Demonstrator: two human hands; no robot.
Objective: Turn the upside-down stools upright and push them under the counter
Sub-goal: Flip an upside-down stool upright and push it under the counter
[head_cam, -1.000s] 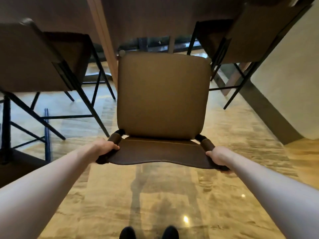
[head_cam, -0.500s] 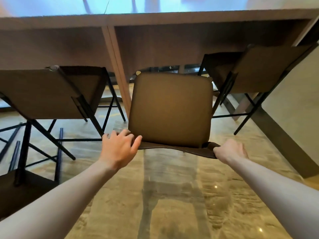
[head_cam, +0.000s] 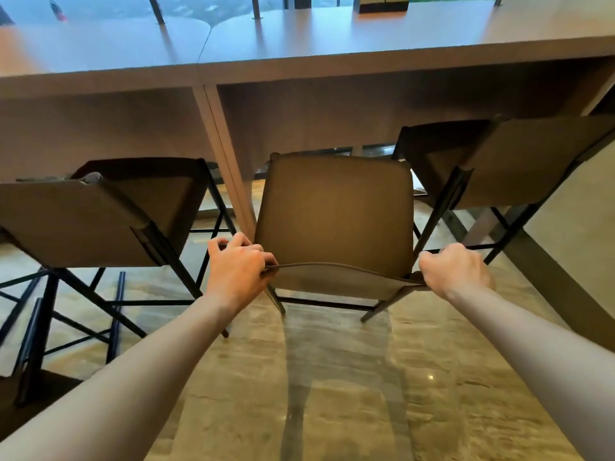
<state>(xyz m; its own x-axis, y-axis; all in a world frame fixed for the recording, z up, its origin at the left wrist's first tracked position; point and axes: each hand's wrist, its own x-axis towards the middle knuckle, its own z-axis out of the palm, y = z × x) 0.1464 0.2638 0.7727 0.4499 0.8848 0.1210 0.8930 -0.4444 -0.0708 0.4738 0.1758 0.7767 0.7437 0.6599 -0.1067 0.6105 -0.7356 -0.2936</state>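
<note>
A: What sits around the middle stool (head_cam: 336,214)?
B: A second stool (head_cam: 100,221) just to its left and a third stool (head_cam: 519,161) to its right, both upright with brown seats and thin black legs. The slanted wooden divider panel (head_cam: 226,161) under the counter (head_cam: 332,58) comes down between the left stool and the middle one, close to the middle seat's left edge.

A: And the middle stool itself?
B: Upright on its legs, its seat reaching in under the counter's front edge, its low backrest (head_cam: 336,277) nearest the camera.

A: The hands?
B: The left hand (head_cam: 238,271) is curled over the backrest's left end, fingers closed on it. The right hand (head_cam: 454,269) is fisted around the right end. Both forearms stretch forward.

A: How many of each?
B: Three stools standing at the counter. At the far left edge more black legs (head_cam: 33,344) and a dark slab show; I cannot tell what they belong to.

A: The room?
B: A glossy, streaked beige stone floor (head_cam: 332,394) that reflects the middle stool. The countertop is smooth wood, with window glass (head_cam: 206,5) behind it and a small dark box (head_cam: 382,3) at its far edge. A pale wall (head_cam: 582,207) closes off the right side.
</note>
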